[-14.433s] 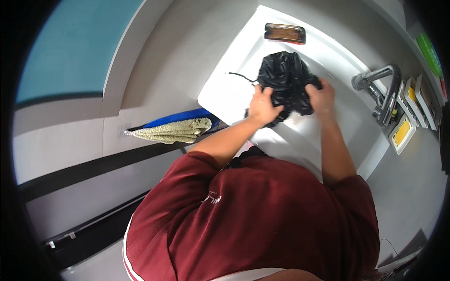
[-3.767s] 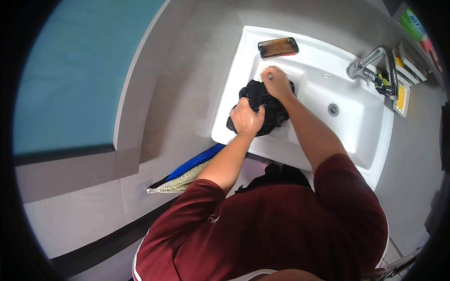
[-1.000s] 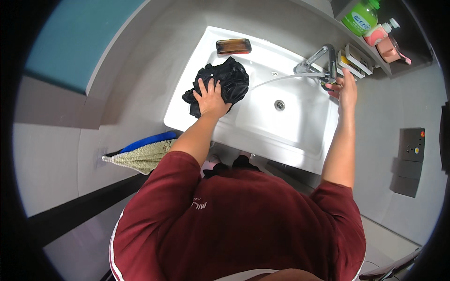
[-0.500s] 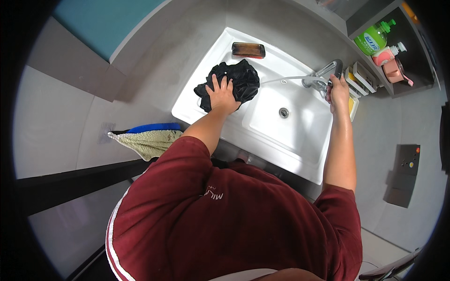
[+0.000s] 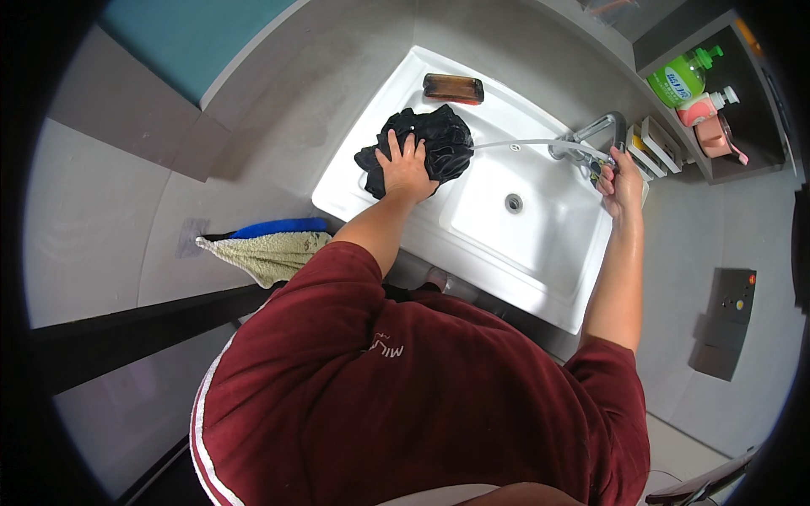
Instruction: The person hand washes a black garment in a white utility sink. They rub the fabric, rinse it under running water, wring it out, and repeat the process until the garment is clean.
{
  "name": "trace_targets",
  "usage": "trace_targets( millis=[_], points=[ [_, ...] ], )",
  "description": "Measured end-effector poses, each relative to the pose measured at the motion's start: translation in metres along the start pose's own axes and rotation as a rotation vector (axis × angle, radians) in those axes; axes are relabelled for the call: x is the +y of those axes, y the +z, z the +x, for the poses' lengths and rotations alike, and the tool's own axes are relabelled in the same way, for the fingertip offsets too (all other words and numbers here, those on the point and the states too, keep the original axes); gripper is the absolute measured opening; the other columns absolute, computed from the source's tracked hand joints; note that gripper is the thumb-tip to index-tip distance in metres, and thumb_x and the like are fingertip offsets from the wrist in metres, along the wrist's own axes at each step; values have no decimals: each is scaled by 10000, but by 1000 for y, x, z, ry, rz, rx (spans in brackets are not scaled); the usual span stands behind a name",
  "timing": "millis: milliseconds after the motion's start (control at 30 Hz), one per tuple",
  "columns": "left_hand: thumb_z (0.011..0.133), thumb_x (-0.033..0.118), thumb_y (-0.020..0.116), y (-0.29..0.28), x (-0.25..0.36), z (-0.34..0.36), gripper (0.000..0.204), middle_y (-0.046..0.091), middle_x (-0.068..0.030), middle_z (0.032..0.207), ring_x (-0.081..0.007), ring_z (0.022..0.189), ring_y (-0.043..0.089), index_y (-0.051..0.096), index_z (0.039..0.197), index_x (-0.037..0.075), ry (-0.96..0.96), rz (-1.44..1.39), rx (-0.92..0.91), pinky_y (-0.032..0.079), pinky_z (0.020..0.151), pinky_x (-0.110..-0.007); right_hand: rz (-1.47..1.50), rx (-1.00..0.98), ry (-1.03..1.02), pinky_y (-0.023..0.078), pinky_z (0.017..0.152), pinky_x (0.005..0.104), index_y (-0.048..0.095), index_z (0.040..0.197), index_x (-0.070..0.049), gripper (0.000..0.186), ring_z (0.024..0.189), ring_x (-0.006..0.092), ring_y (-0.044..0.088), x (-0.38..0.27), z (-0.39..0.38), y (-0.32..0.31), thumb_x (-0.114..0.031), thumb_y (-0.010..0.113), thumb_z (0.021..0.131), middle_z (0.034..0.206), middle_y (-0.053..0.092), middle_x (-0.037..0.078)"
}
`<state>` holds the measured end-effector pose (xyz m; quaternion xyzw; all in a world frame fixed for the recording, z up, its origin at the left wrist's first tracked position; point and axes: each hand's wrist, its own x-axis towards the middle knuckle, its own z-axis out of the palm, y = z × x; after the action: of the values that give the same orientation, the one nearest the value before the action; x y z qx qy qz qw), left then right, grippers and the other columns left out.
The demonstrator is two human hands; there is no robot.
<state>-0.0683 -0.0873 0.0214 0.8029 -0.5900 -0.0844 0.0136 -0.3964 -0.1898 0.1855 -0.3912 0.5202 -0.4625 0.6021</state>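
A bunched black cloth [image 5: 448,158] rests at the left of the white sink [image 5: 531,244]. My left hand [image 5: 405,172] lies on it with its fingers spread. My right hand [image 5: 623,187], at the sink's right, has its fingers curled round the end of the chrome faucet [image 5: 615,126]. A pale stream of water [image 5: 523,142] arcs leftward from the faucet onto the cloth. The drain [image 5: 513,203] shows in the basin.
A brown brush [image 5: 452,88] sits on the back rim. A shelf with a green bottle [image 5: 677,80], pink bottle [image 5: 699,110] and pink cup [image 5: 715,140] is at upper right, near white trays [image 5: 661,144]. Towels [image 5: 270,257] hang left. A grey panel [image 5: 726,320] is right.
Earlier both hands gripped the cloth. Since then my right hand has moved to the faucet and closed on it, and water runs. My left hand has stayed spread on the cloth.
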Motion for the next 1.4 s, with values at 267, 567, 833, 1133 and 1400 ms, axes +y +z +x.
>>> trace_targets(
  millis=[267, 567, 833, 1133, 1400],
  points=[
    [735, 506, 728, 0, 3, 7, 909, 260, -49, 1555, -377, 1478, 56, 355, 1496, 180, -14, 2, -15, 208, 1120, -646, 36, -35, 33, 220, 372, 234, 497, 1048, -136, 106, 373, 83, 293, -5, -8, 7, -201, 537, 974, 545, 407, -6],
    [720, 486, 764, 7, 6, 15, 919, 261, -33, 1557, -371, 1479, 61, 362, 1495, 199, -33, 2, -5, 216, 1118, -637, 106, -65, 36, 275, 415, 239, 541, 1243, -120, 339, 418, 93, 341, 4, -11, 7, -339, 553, 983, 569, 434, -8],
    [698, 416, 809, 2, 10, 17, 705, 381, -48, 1435, -372, 1427, 197, 529, 1306, 195, 11, -53, -45, 298, 1030, -650, 372, -283, 138, 512, 606, 355, 542, 1288, -47, 823, 665, 211, 614, 98, 17, -17, -718, 216, 941, 826, 660, 108],
    [689, 244, 832, 1, -9, -6, 409, 511, -104, 1241, -355, 1427, 257, 628, 1022, 123, 280, -81, 162, 239, 1084, -666, 337, -182, 556, 553, 912, 447, 574, 1143, 96, 457, 955, 336, 671, 138, 62, 83, -282, 339, 1038, 1038, 654, 246],
    [703, 381, 803, 5, -38, -26, 748, 363, -135, 1490, -388, 1435, 226, 523, 1346, 120, 395, -210, 69, 266, 1112, -552, 169, -349, 628, 544, 970, 448, 484, 1178, 188, 426, 1072, 404, 633, 114, 90, 132, -177, 334, 1018, 1147, 585, 327]
  ],
)
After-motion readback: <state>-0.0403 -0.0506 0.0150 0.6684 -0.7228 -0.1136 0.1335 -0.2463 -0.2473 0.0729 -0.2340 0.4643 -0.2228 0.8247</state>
